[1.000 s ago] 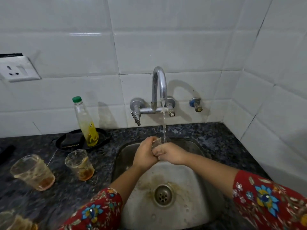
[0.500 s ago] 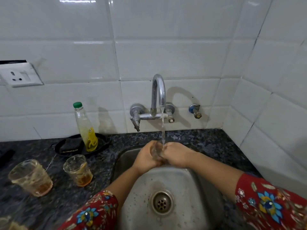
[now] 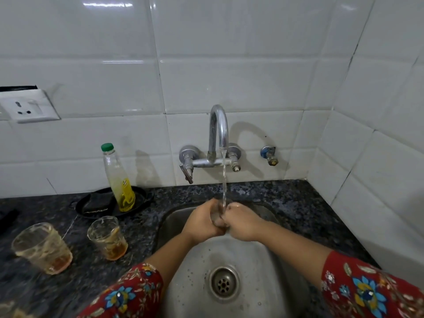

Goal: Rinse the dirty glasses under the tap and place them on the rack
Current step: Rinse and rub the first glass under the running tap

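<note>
1. A clear glass sits at the centre of the frame, pressed between both hands over the back part of the sink. Only a narrow strip of it shows between the fingers, wet and see-through, so its full shape cannot be made out.
2. The left hand is wrapped around the glass from the left, fingers curled shut on it.
3. The right hand closes on the same glass from the right, knuckles up; the two hands touch each other below the glass.
4. A thin stream of water falls from the curved tap on the tiled wall straight onto the glass.
5. Two more dirty glasses stand upright on the dark speckled table at the left of the frame: the nearer glass at lower left and the second glass just left of the sink. Both are smeared inside, with a little amber liquid at the bottom.
6. Behind them a bottle with a green cap and yellow liquid stands on a black tray, beside a dark scrub pad.
7. A drain lies at the bottom centre of the sink.
8. Red flowered sleeves fill the lower corners.
</note>
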The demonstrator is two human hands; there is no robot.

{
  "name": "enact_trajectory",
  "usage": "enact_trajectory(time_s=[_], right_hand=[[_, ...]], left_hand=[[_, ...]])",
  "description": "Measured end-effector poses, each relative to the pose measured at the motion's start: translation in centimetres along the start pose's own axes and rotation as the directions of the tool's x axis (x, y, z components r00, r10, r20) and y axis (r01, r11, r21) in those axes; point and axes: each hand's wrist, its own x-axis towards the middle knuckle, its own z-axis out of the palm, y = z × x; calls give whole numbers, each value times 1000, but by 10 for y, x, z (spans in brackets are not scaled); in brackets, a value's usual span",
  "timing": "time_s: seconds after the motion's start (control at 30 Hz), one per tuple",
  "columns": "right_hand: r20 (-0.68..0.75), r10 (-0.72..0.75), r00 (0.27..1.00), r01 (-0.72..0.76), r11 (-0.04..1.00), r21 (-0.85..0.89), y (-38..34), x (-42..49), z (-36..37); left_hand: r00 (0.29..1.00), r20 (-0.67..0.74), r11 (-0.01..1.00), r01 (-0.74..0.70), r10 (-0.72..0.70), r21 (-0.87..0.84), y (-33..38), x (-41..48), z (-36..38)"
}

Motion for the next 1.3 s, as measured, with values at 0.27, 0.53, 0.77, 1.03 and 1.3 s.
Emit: enact_trajectory(time_s=[0.27,0.53,0.77,1.03,1.3], right_hand=[[267,359,894,-276,-27,961,-28,-14,19],[577,303,758,-392,-494,776,-35,-27,42],[485,402,777,-327,-402,856,-40,-33,43],[-396,233,888,18,843,537,-9,-39,35],[-451,298,841,-151,931,333,-8,-19,12]], left_hand=[[979,118,680,-198,164,706,-2,-13,-9],[954,269,205,-240,-129,949,11,-21,-13],[946,226,228,-173,-232,958,21,-16,-12],[921,346,888,303,-180,-345,-9,-1,-5],[942,120,907,334,-312,-257,5,3,23]])
